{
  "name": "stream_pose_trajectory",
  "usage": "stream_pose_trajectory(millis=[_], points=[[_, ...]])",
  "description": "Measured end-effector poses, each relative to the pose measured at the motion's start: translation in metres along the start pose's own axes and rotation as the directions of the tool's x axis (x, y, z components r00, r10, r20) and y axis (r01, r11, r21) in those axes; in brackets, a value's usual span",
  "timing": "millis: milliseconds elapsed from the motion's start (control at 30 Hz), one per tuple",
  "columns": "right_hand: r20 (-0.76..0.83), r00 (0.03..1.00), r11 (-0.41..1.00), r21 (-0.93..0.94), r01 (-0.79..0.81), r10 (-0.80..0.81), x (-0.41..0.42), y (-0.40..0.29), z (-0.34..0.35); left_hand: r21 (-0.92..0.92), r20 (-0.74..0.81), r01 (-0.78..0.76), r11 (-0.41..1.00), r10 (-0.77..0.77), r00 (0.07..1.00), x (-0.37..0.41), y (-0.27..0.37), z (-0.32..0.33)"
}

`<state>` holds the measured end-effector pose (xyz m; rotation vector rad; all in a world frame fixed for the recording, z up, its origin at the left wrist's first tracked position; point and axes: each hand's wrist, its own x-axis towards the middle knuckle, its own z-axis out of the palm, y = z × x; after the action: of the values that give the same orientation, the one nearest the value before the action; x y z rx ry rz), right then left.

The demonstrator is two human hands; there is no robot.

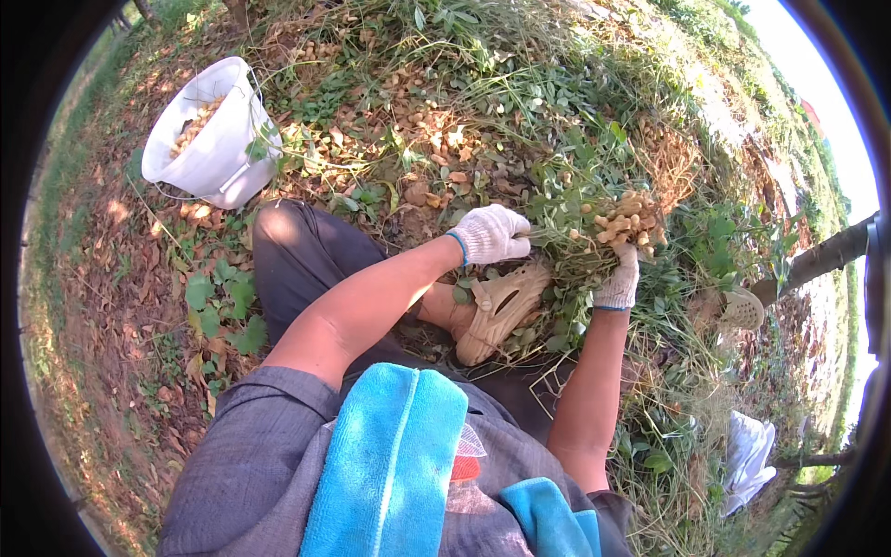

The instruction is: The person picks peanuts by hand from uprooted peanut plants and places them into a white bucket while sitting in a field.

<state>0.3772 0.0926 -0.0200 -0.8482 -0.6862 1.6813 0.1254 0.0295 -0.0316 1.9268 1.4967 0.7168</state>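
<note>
My right hand point(618, 282), in a white knit glove with a blue cuff edge, grips a bunch of peanut plants just below a cluster of pale peanut pods point(630, 219). Reddish-brown roots point(672, 167) spread beyond the pods, and leafy green stems point(564, 230) reach left from the bunch. At the left ends of these stems is my left hand point(491, 235), gloved alike, with its fingers curled; whether a stem lies between them cannot be made out. A white plastic bucket point(209, 157) partly filled with peanuts point(198, 127) stands tilted on the ground at the upper left.
A beige clog point(505, 310) is on my foot below my left hand; another clog point(743, 308) shows at right. Pulled plants point(501, 63) lie in a heap ahead. A tree trunk point(828, 254) and a whitish cloth or bag point(748, 459) are at right. Dry leaves cover the ground.
</note>
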Motion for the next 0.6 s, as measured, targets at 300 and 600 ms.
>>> stream_pose_trajectory(millis=[300,600], points=[[0.067,0.992,0.989,0.110,0.102,-0.110,-0.002,-0.021,-0.072,-0.112,-0.675,0.239,0.965,-0.250,0.694,-0.142,-0.072,-0.200],[0.367,0.900,0.972,0.078,0.223,-0.236,0.002,0.039,-0.126,0.425,-0.852,0.826,0.371,-0.146,0.503,-0.207,-0.161,-0.384]])
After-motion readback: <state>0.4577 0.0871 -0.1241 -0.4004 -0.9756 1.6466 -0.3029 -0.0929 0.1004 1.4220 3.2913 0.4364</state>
